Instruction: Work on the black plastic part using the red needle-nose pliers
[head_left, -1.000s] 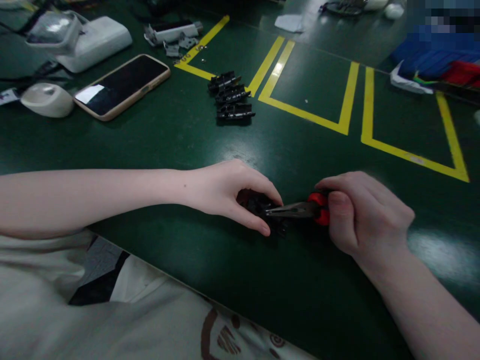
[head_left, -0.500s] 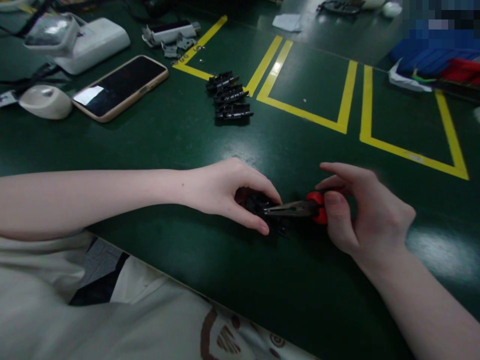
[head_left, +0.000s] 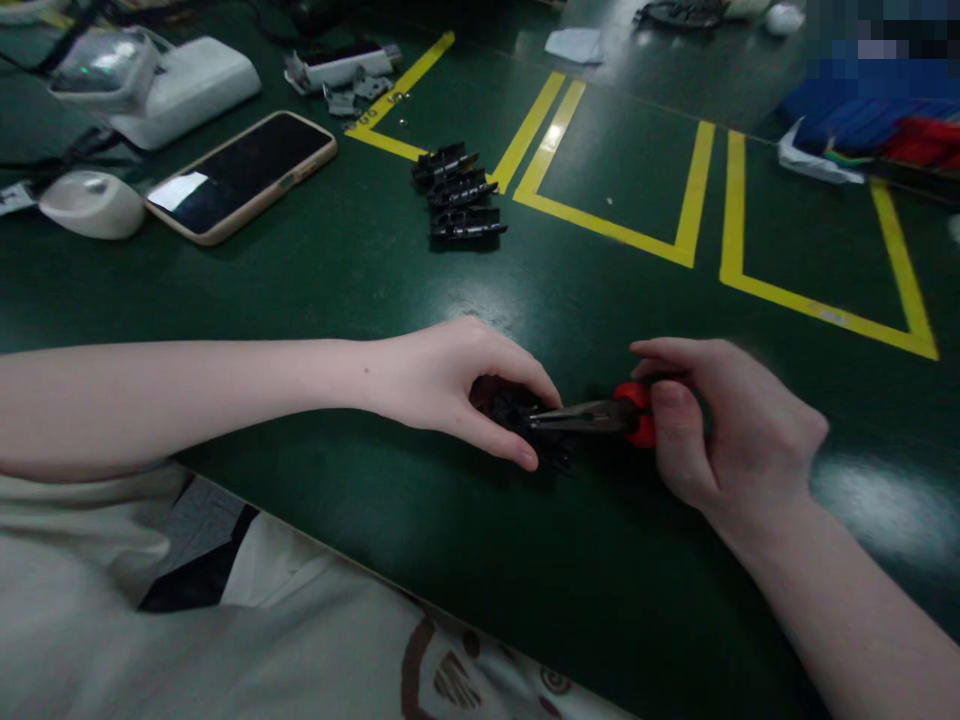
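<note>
"What just changed?"
"The index finger of my right hand (head_left: 739,430) has dipped toward the red handles of the pliers (head_left: 589,417), so its hold may be firming. It pinches them; I can't tell how hard."
"The part (head_left: 510,405)?"
"Near the front edge of the tabletop (head_left: 322,290), between finger and thumb of my left hand (head_left: 450,375), plier tips at it. 3 black pieces (head_left: 466,225) lie farther back."

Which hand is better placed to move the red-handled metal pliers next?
Probably the right hand: it holds the pliers, while the left hand curls around the small black part at their tips.
</note>
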